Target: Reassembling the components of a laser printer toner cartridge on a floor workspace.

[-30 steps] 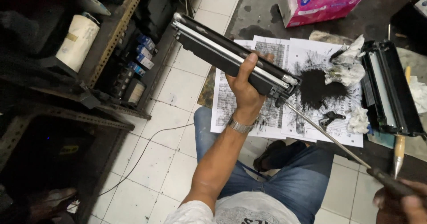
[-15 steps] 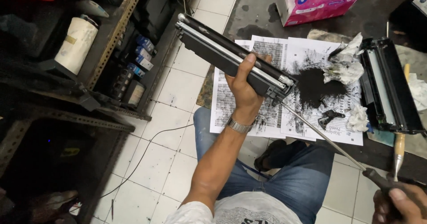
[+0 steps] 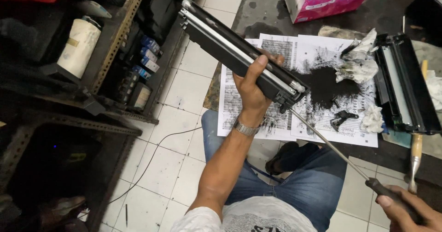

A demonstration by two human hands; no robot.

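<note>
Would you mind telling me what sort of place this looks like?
Probably a small printer-cartridge refill or repair shop: a toner cartridge in the left hand, spilled black toner on printed sheets, small cartridges on a metal shelf.

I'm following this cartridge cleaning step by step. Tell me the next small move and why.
Probably ease the screwdriver tip a little further into the low end of the toner cartridge. The left hand holds the cartridge tilted over the printed sheets, the right hand grips the handle, and the tip already sits at that end beside the black toner pile.
</note>
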